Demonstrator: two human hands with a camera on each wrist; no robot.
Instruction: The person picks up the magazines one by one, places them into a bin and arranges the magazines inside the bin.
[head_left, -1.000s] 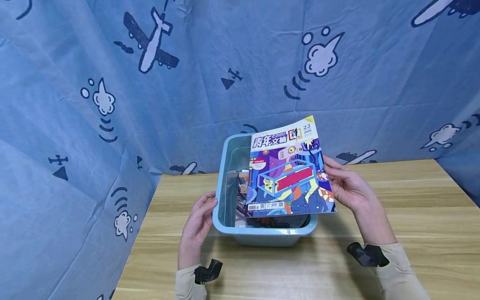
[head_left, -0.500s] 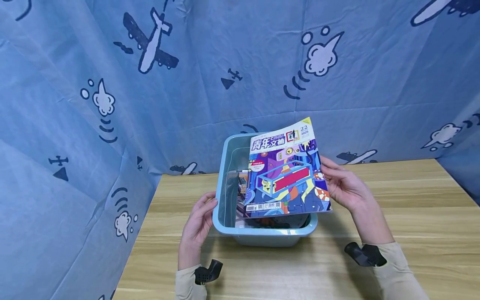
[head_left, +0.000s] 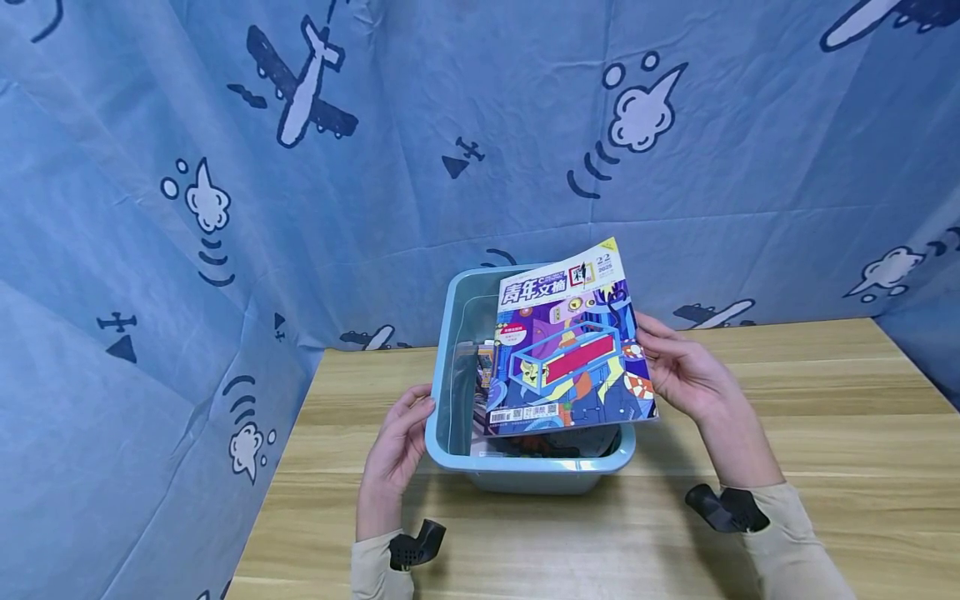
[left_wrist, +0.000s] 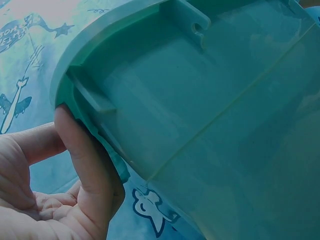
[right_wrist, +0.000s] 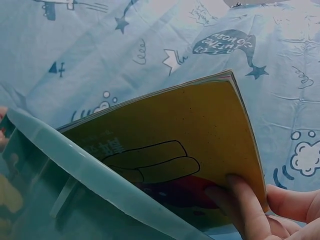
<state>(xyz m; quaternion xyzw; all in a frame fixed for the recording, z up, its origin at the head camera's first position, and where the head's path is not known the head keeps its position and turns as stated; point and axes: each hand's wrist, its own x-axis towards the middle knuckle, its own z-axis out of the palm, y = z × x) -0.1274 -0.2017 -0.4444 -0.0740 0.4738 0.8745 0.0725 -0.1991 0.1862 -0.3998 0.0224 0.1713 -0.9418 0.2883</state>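
A magazine (head_left: 562, 350) with a purple and blue cover slants over the open top of a light blue plastic bin (head_left: 450, 333). My right hand (head_left: 693, 371) pinches its right edge; in the right wrist view the fingers press the yellow back cover (right_wrist: 210, 120) and the thumb is at the edge. My left hand (head_left: 401, 442) grips the bin's left rim, with fingers tucked beneath the lip (left_wrist: 62, 90) in the left wrist view. Other printed items (head_left: 483, 375) lie inside the bin, mostly hidden under the magazine.
The bin stands on a wood-grain table (head_left: 352, 375). Behind and to the left hangs a blue curtain (head_left: 420, 167) printed with planes and clouds. Black wrist mounts (head_left: 727, 508) sit over both beige sleeves.
My right hand has moved slightly left, carrying the magazine further over the bin and a little lower. The left hand and the bin stay in place.
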